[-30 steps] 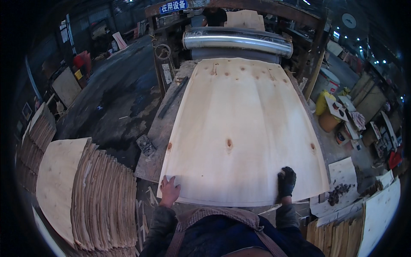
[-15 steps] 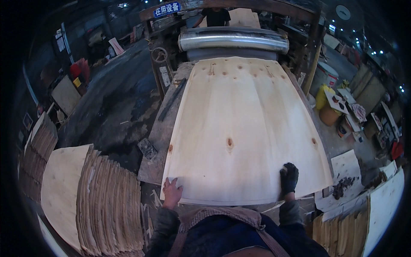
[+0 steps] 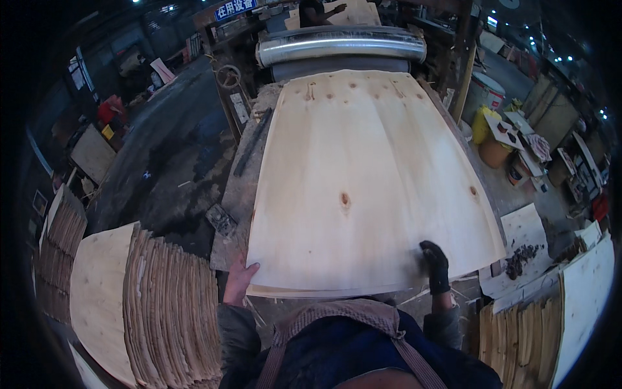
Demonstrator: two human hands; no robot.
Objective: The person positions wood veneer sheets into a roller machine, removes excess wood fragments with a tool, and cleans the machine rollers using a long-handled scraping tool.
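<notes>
A large pale wood veneer sheet [image 3: 337, 233] with brown knots lies in front of me, its far end near the rollers. A second edge shows beneath its near edge. My bare left hand [image 3: 240, 279] grips the sheet's near left corner, thumb over the top and fingers along the side. My right hand [image 3: 435, 266], in a black glove, rests at the sheet's near edge toward the right; its fingers are smeared by motion.
A shiny metal roller [image 3: 343, 47] spans the machine ahead, with a handwheel [image 3: 228, 76] at its left. Veneer stacks [image 3: 172, 305] stand at the left, and another stack [image 3: 521, 340] at the right. Beyond the roller is a co-worker [image 3: 314, 13]. Buckets [image 3: 494, 152] stand to the right.
My left hand has shifted from lying on the sheet to its left corner, thumb on top. My right hand has moved slightly left. Across the machine, the co-worker's arm now reaches right.
</notes>
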